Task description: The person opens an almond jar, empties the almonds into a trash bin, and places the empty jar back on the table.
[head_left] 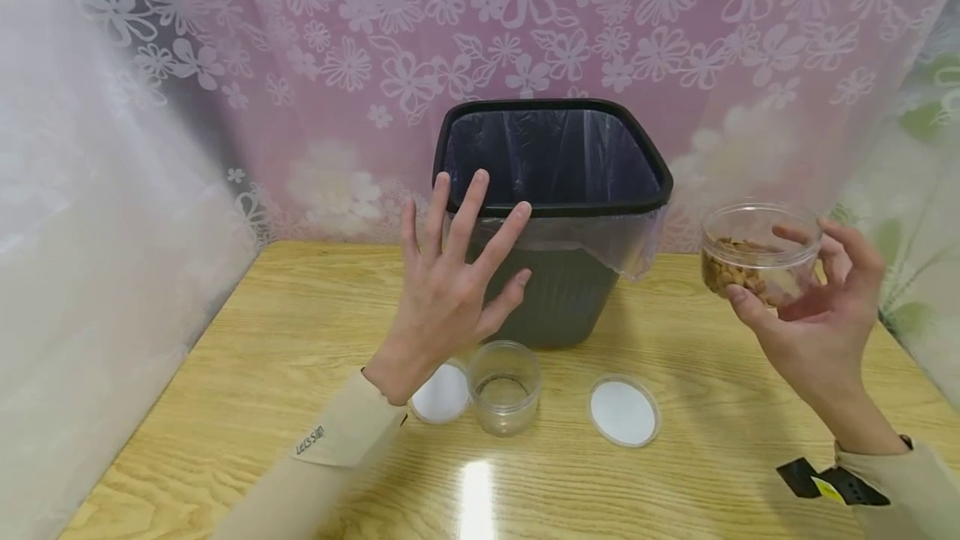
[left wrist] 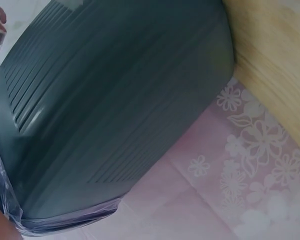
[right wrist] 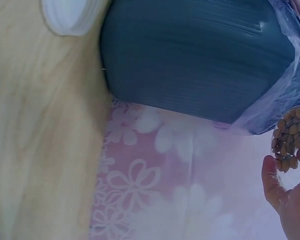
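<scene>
My right hand (head_left: 832, 332) grips a clear round plastic container (head_left: 757, 252), raised above the table to the right of the trash bin (head_left: 543, 290). Brown, nut-like pieces (head_left: 727, 269) lie heaped toward the container's left side; the right wrist view shows these pieces (right wrist: 292, 135) past my thumb. Straight and spread, the fingers of my left hand (head_left: 446, 290) overlap the bin's near rim at its left part in the head view. The dark bin stands upright with a thin, translucent purple liner (head_left: 637, 240) folded over its rim.
In front of the bin stands a clear, open jar (head_left: 504, 394). Round white-centred lids lie on the wooden table (head_left: 300, 332), one lid (head_left: 441, 394) left of the jar and another lid (head_left: 624, 412) to its right. Behind the table hangs a pink flowered curtain (head_left: 337, 107).
</scene>
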A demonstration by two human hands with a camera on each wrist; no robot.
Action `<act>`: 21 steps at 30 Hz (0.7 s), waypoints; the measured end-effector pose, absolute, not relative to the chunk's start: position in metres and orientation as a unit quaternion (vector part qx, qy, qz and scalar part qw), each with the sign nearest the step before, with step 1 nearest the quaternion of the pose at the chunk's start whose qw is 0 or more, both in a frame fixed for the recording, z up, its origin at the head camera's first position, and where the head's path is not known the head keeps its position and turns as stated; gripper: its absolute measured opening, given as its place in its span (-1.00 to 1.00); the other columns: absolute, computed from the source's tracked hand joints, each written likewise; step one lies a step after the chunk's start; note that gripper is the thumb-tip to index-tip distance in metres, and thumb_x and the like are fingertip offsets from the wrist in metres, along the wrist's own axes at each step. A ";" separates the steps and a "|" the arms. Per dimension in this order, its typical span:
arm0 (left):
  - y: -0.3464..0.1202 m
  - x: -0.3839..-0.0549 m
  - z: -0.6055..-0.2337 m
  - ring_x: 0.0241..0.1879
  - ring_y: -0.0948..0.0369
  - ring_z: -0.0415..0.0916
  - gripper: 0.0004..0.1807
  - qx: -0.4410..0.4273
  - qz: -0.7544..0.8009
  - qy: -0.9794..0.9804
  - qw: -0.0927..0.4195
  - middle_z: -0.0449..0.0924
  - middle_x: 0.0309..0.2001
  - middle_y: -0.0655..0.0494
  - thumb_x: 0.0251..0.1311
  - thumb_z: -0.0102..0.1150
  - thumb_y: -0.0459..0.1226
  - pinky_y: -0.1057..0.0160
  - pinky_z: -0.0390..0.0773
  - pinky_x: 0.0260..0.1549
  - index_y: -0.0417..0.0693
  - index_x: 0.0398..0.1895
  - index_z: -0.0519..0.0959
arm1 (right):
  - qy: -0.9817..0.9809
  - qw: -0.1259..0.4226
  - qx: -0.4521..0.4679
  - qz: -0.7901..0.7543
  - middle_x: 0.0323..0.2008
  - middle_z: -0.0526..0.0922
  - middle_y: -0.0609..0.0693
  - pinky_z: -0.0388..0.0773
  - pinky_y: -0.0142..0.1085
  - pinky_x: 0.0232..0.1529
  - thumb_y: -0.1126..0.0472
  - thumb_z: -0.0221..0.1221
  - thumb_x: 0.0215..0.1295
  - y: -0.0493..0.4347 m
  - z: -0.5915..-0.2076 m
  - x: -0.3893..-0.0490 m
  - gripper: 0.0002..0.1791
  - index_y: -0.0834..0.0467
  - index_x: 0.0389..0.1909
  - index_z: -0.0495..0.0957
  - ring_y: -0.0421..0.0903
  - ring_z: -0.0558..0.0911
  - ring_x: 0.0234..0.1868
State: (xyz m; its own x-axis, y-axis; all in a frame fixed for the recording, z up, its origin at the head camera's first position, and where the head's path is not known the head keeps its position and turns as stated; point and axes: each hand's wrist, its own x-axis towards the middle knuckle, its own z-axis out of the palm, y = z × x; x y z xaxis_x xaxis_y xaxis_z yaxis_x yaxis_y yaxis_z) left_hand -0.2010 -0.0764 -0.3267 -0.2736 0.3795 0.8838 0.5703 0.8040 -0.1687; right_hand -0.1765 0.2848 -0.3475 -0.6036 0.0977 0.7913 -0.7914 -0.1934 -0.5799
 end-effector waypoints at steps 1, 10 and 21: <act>-0.077 -0.201 -0.325 0.57 -0.29 0.01 -0.28 -0.302 -0.092 -0.794 0.520 0.20 0.55 -0.20 0.27 0.26 0.06 -0.47 0.00 0.44 0.19 0.49 0.37 | -0.552 0.316 0.315 0.704 0.28 0.29 0.32 0.70 -0.41 -0.08 0.78 0.23 -0.12 0.284 -0.345 -0.178 -0.12 0.38 0.30 0.15 0.16 0.52 0.22; -0.076 -0.209 -0.316 0.59 -0.21 0.01 -0.32 -0.328 -0.083 -0.792 0.509 0.19 0.56 -0.16 0.35 0.17 0.08 -0.42 -0.02 0.48 0.18 0.51 0.36 | -0.568 0.319 0.319 0.688 0.30 0.28 0.27 0.70 -0.44 -0.15 0.74 0.26 -0.11 0.277 -0.321 -0.182 -0.13 0.34 0.27 0.14 0.14 0.49 0.21; -0.078 -0.219 -0.306 0.54 -0.17 0.13 -0.40 -0.351 -0.068 -0.783 0.509 0.26 0.53 -0.12 0.40 0.09 0.06 -0.39 0.03 0.49 0.20 0.48 0.40 | -0.601 0.338 0.311 0.654 0.28 0.33 0.24 0.66 -0.50 -0.11 0.66 0.34 -0.14 0.271 -0.288 -0.195 -0.16 0.34 0.21 0.18 0.11 0.47 0.24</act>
State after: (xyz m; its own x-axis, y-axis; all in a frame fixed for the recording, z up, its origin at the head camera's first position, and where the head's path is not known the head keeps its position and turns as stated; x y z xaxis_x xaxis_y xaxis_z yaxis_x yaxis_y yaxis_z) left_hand -0.2190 -0.0778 -0.3055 -0.2359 0.4808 0.8445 0.6193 0.7441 -0.2507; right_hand -0.1948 0.2712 -0.2877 -0.5780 0.0677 0.8132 -0.8160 -0.0507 -0.5758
